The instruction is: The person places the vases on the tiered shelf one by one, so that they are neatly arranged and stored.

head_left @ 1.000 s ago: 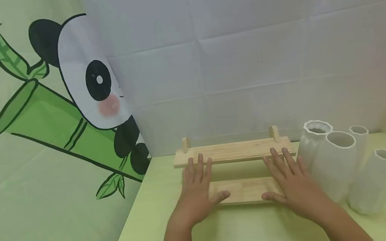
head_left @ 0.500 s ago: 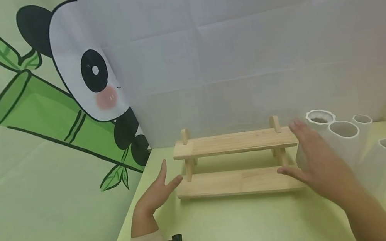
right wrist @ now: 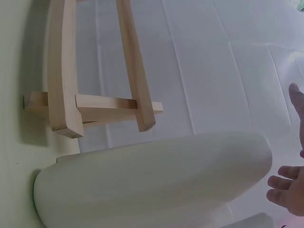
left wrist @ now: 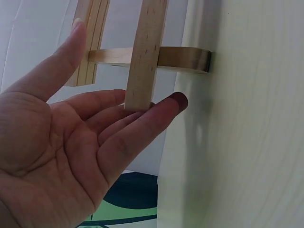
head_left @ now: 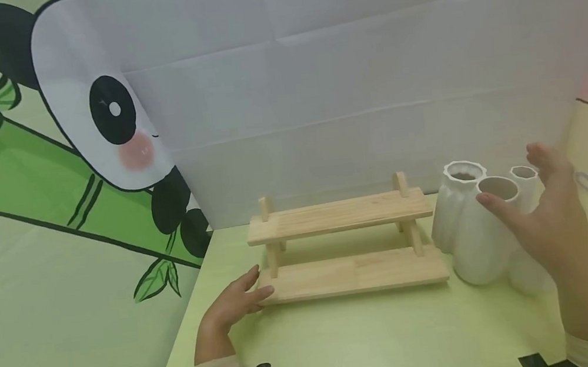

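Note:
A two-tier wooden shelf (head_left: 340, 217) stands on the table against the back curtain. At its left end is my left hand (head_left: 233, 304), fingers extended; in the left wrist view the fingertips meet the end of the lower board (left wrist: 142, 66), and the thumb lies near the upper board. My right hand (head_left: 557, 211) is raised, thumb and fingers spread, overlapping the group of white vases at the right. The front vase (head_left: 478, 248) has a smooth rounded body, and the ribbed vase (head_left: 445, 210) behind it has a scalloped rim. My right hand hides part of the other vases.
The pale yellow-green table (head_left: 362, 342) reaches to a white curtain (head_left: 318, 98) behind. A panda and bamboo print (head_left: 90, 108) covers the cloth on the left. Dark straps or mounts show by both sleeves.
Both hands have left the front of the shelf. The left moved to its left end and touches the lower board; the right moved right, over the vases. The view has shifted too.

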Demonstrator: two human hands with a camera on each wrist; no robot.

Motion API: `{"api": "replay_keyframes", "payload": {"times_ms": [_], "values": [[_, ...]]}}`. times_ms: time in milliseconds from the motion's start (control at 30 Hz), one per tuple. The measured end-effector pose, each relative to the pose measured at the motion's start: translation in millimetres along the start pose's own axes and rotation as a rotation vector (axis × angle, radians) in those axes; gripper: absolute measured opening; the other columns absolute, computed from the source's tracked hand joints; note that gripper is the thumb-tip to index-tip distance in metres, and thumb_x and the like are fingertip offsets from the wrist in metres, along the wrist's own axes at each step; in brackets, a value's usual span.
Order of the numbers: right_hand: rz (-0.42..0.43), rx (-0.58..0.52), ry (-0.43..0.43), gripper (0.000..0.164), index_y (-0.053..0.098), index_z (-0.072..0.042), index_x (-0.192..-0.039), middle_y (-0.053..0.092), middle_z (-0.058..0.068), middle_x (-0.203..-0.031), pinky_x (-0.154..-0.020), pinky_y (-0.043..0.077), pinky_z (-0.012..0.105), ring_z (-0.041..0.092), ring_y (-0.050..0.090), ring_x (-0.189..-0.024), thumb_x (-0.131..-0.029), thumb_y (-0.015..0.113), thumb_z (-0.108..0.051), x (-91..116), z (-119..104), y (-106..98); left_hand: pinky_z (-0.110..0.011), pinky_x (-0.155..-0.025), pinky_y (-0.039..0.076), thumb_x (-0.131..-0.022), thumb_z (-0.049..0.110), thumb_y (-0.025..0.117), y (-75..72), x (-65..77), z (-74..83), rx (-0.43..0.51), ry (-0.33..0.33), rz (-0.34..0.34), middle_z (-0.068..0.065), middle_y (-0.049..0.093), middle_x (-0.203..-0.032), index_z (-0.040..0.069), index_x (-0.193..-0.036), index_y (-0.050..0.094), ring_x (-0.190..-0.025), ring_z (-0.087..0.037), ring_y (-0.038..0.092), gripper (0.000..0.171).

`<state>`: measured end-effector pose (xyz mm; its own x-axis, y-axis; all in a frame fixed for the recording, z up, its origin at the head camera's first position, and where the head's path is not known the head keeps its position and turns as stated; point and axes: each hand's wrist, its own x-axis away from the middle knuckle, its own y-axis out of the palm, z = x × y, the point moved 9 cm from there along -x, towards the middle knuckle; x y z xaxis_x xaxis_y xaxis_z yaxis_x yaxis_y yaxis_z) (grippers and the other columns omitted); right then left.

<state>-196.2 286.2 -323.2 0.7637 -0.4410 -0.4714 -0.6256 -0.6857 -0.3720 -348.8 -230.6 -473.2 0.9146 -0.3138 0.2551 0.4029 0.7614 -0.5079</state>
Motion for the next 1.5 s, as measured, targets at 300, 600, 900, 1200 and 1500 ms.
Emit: {"api": "replay_keyframes", "payload": {"times_ms": [300,600,900,1200,1500], "values": [[-0.127,-0.041,0.134,0.099,0.004,-0.028,-0.157,0.023,0.009,-0.162,-0.116,0.023,0.061,0.037,0.028,-0.145,-0.088,0.073,-0.041,-8,31,31,-0.052,-0.102,0.048,-0.087,0.037,0.073,1.7,0.9,-12.3,0.006,-0.002,0.058,-0.022,0.033,-0.156,0.004,-0.155,0.027,-0.109,-0.029,0.067,0.088],[-0.080,0.093,0.232,0.094,0.015,-0.019,-0.157,0.035,0.028,-0.153,-0.095,0.035,0.070,0.058,0.041,-0.126,-0.087,0.067,-0.055,4,61,44,-0.057,-0.104,0.044,-0.082,0.030,0.079,-3.2,13.9,-14.8,-0.134,-0.032,0.116,-0.024,0.040,-0.151,0.003,-0.153,0.030,-0.127,-0.038,0.055,0.090],[0.028,0.079,0.288,0.082,0.037,-0.018,-0.149,0.048,0.016,-0.148,-0.085,0.045,0.046,0.039,0.052,-0.121,-0.084,0.072,-0.052,2,74,40,-0.056,-0.106,0.042,-0.082,0.028,0.080,2.2,11.0,-12.5,-0.157,-0.007,0.119,-0.026,0.041,-0.150,-0.002,-0.152,0.031,-0.136,-0.042,0.043,0.090],[0.112,0.119,0.284,0.065,0.050,-0.021,-0.138,0.065,0.015,-0.119,-0.066,0.040,0.020,0.013,0.053,-0.091,-0.083,0.074,-0.047,-2,72,30,-0.053,-0.103,0.046,-0.081,0.026,0.080,10.4,-0.7,-10.3,-0.115,0.021,0.135,-0.023,0.045,-0.148,0.001,-0.151,0.036,-0.131,-0.037,0.051,0.086],[0.066,0.143,0.260,0.067,0.047,-0.017,-0.141,0.059,0.021,-0.131,-0.067,0.039,0.026,0.033,0.055,-0.106,-0.086,0.071,-0.045,-8,73,23,-0.058,-0.106,0.041,-0.083,0.028,0.078,15.2,-3.9,-6.7,-0.151,0.023,0.143,-0.021,0.045,-0.149,0.004,-0.150,0.038,-0.136,-0.040,0.044,0.082]]}}
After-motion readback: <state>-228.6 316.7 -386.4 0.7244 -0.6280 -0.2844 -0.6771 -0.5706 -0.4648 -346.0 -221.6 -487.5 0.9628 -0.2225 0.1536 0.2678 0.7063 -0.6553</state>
